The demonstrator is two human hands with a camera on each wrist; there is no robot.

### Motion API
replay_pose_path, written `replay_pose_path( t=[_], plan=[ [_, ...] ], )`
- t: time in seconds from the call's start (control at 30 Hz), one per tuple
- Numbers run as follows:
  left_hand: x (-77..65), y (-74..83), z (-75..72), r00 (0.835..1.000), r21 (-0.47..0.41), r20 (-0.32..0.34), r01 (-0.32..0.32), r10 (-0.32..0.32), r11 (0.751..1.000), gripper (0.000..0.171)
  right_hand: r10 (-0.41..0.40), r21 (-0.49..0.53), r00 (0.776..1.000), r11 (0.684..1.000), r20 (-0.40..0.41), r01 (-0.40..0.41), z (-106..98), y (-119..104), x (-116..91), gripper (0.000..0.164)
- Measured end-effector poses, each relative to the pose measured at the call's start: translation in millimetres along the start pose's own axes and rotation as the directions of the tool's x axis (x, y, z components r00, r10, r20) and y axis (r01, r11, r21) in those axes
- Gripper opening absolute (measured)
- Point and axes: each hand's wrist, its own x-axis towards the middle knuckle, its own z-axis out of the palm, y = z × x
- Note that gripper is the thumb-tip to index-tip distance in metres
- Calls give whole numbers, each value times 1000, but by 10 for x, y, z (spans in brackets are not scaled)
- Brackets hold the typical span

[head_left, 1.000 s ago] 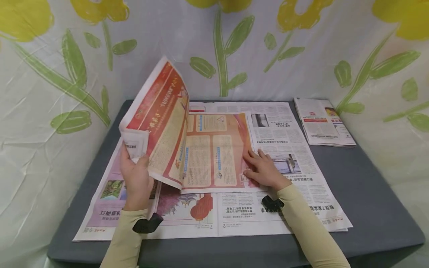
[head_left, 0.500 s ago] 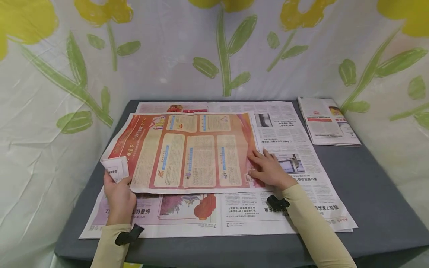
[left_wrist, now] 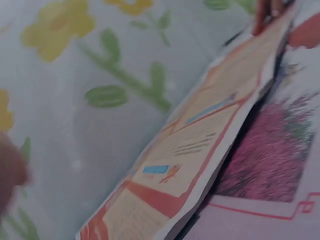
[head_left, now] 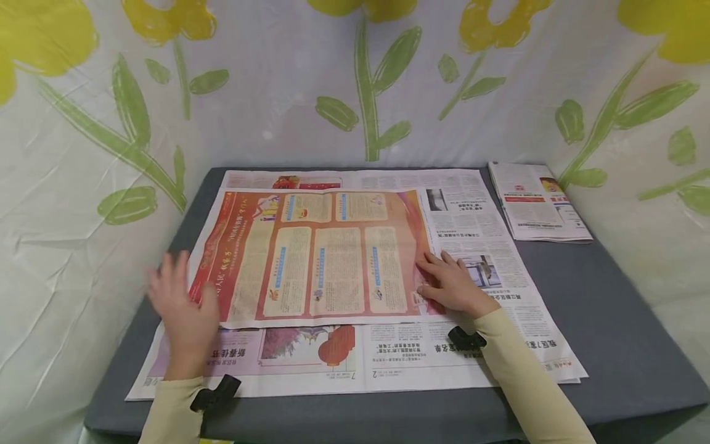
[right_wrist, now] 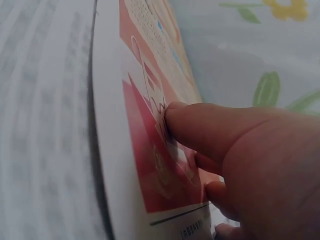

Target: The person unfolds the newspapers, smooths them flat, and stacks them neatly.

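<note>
An orange and red newspaper sheet (head_left: 338, 265) lies flat on top of a larger spread newspaper (head_left: 399, 357). At its left edge my left hand (head_left: 185, 314) has its fingers spread and holds nothing; the hand is slightly blurred, and whether it touches the paper is hard to tell. Near the sheet's right edge, my right hand (head_left: 452, 287) rests with its fingertips on the printed page. In the right wrist view the thumb (right_wrist: 200, 125) presses on the red print of the sheet (right_wrist: 150, 165). The left wrist view shows the sheet's near edge (left_wrist: 200, 190) slightly above the paper beneath.
A folded newspaper stack (head_left: 540, 203) sits at the back right corner of the grey table (head_left: 604, 333). A flower-printed curtain (head_left: 288, 74) hangs behind and at both sides.
The left hand has carried the lifted left half of the orange sheet leftward and down flat, then let go of its corner. The right hand has stayed at the right edge.
</note>
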Motion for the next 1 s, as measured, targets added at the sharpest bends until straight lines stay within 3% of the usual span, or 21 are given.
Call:
replay_pose_path(
  t=[0.03, 0.07, 0.13, 0.2, 0.27, 0.37, 0.47, 0.7, 1.0],
  plan=[
    [-4, 22, 26, 992, 101, 93, -94, 85, 990, 62, 2, -1, 1000, 1000, -1, -2, -10, 15, -17, 68],
    [-8, 51, 51, 969, 171, 215, -162, 124, 972, 61, 7, 0, 1000, 1000, 0, -7, -19, 32, -34, 68],
    [-23, 99, 114, 889, 264, 442, -255, 118, 930, 62, 13, 5, 1000, 1000, 0, -13, -36, 63, -72, 68],
    [-58, 119, 182, 801, 314, 597, -284, 44, 906, 66, 31, 14, 1000, 999, 4, -31, -54, 97, -115, 69],
    [-92, 116, 245, 732, 345, 680, -269, -42, 899, 71, 55, 13, 998, 998, 9, -55, -70, 144, -159, 70],
    [-139, 53, 322, 682, 363, 724, -244, -107, 900, 73, 93, 28, 995, 995, 23, -94, -112, 210, -222, 72],
    [-176, -14, 365, 672, 358, 732, -234, -116, 904, 75, 103, 34, 994, 994, 31, -104, -173, 271, -281, 72],
    [-213, -54, 348, 696, 350, 714, -257, -79, 901, 75, 105, 19, 994, 994, 29, -105, -240, 284, -341, 70],
    [-386, 50, 365, 697, 316, 716, -298, -21, 901, 75, 158, -5, 987, 987, 16, -158, -315, 339, -398, 65]
  ],
)
